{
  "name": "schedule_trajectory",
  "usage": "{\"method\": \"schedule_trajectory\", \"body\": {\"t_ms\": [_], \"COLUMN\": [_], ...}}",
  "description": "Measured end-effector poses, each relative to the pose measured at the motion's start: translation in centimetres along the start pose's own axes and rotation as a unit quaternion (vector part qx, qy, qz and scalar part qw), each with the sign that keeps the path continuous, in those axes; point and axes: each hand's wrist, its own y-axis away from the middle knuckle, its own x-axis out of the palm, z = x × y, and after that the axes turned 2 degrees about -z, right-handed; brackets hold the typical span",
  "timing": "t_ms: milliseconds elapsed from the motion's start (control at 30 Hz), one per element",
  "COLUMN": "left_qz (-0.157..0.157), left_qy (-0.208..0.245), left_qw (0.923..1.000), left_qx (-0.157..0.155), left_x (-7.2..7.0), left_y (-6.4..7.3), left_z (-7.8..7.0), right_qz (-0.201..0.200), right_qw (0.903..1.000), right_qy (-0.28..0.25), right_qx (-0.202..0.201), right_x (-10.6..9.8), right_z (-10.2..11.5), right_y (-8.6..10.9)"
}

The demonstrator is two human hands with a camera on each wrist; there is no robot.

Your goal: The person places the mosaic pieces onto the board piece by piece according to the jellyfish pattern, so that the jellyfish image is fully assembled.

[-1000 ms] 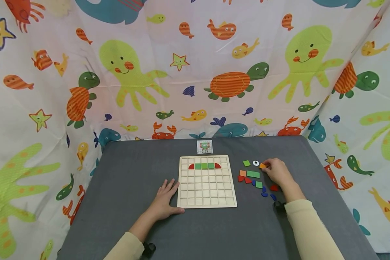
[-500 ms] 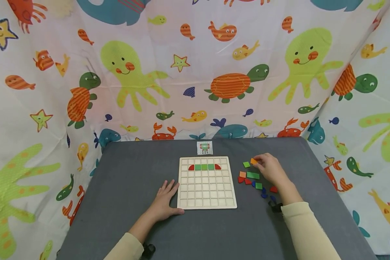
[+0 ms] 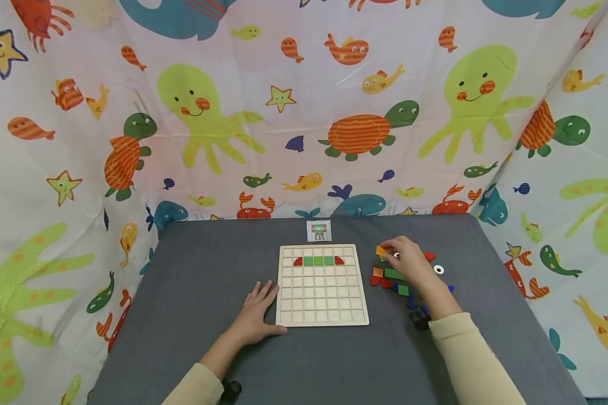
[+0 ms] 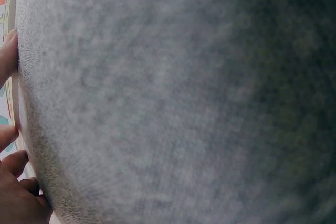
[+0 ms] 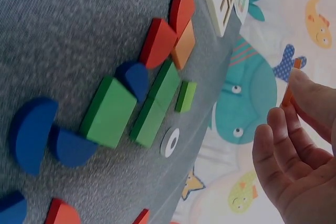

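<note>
My right hand (image 3: pixel 410 261) pinches an orange tile (image 3: pixel 380 250) between thumb and fingertips, right of the board's upper right corner. In the right wrist view the same orange tile (image 5: pixel 288 94) is seen nearly edge-on, held above the table. A pale wooden grid board (image 3: pixel 322 309) lies in the middle, with a row of green squares (image 3: pixel 318 260) and a rounded red piece at each end near its top. My left hand (image 3: pixel 253 318) rests along the board's left edge with fingers spread, the thumb at the lower left corner. The left wrist view shows only some of its fingers (image 4: pixel 7 59).
Loose pieces lie right of the board: green tiles (image 5: pixel 109 113), blue half-rounds (image 5: pixel 32 135), red rounded pieces (image 5: pixel 158 43), an orange square (image 3: pixel 378 272) and a white ring (image 3: pixel 438 269). A small picture card (image 3: pixel 318 230) lies behind the board. A patterned curtain (image 3: pixel 284 140) stands behind the grey table.
My right hand has moved left towards the board with the orange tile, uncovering the white ring and red pieces on the right. The left hand has stayed at the board's edge.
</note>
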Motion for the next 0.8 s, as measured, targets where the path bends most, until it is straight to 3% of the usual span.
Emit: {"method": "schedule_trajectory", "body": {"t_ms": [800], "left_qz": [-0.004], "left_qy": [0.003], "left_qw": [1.0], "left_qx": [-0.003], "left_x": [0.2], "left_y": [-0.1], "left_z": [0.2], "right_qz": [0.039], "right_qw": [0.9988], "right_qy": [-0.017], "right_qx": [-0.025], "right_x": [2.4], "right_z": [2.8], "right_y": [-0.6]}}
